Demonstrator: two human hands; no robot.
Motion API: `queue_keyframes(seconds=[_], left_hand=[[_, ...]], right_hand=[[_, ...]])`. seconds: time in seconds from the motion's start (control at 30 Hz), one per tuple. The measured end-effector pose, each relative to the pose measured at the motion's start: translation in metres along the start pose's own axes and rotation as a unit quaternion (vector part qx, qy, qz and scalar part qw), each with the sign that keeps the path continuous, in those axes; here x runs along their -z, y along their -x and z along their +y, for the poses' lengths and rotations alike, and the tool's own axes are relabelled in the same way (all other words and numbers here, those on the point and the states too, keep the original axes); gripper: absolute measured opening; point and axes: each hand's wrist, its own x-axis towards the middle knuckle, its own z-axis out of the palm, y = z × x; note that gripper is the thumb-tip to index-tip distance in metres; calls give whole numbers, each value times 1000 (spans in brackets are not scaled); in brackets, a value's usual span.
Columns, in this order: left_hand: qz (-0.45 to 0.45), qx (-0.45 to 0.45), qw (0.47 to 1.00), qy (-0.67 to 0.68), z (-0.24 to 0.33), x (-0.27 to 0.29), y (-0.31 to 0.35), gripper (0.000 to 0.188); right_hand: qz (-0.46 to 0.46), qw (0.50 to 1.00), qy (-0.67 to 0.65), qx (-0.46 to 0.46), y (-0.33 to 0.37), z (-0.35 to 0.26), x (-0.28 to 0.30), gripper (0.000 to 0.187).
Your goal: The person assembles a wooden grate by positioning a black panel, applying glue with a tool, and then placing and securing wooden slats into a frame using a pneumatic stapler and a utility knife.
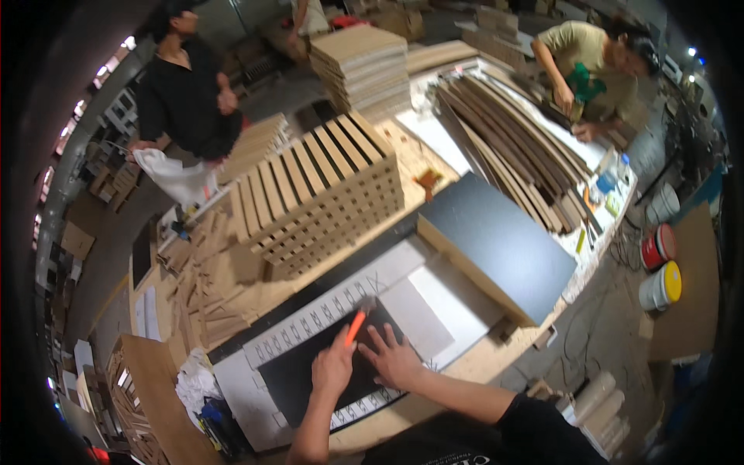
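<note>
A hammer (357, 325) with an orange handle and a grey metal head is gripped in my left hand (332, 368). Its head lies over the far edge of a flat black panel (298, 384) in front of me. My right hand (395, 362) rests on the panel's right part with fingers spread, close beside the hammer. White strips marked with a row of dark drawn shapes (314, 318) run along the panel's far and near edges. A pale grey board (418, 310) adjoins it on the right.
Beyond the panel stands a tall stack of slatted wooden frames (310, 182). A dark-topped box (496, 240) sits to the right, with long brown strips (515, 147) behind it. Wood offcuts (205, 287) lie left. One person handles a green tool (583, 85); another holds white cloth (170, 174).
</note>
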Motion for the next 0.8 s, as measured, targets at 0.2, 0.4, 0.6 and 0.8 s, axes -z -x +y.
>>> queue_keyframes(seconds=[0.2,0.4,0.6,0.8], left_hand=[[107,32,989,101,-28,20,126,44],[14,164,985,51,-34,12,175,34],[28,44,991,123,-26,-7,186,38],[53,59,988,136,-35,11,210,43]], right_hand=[[-44,999,12,-3,5,-2,17,85],[-52,998,30,5,1,1,18,87],[-34,997,47,50,-3,8,9,80],[-19,996,63,52,-1,12,1,77]])
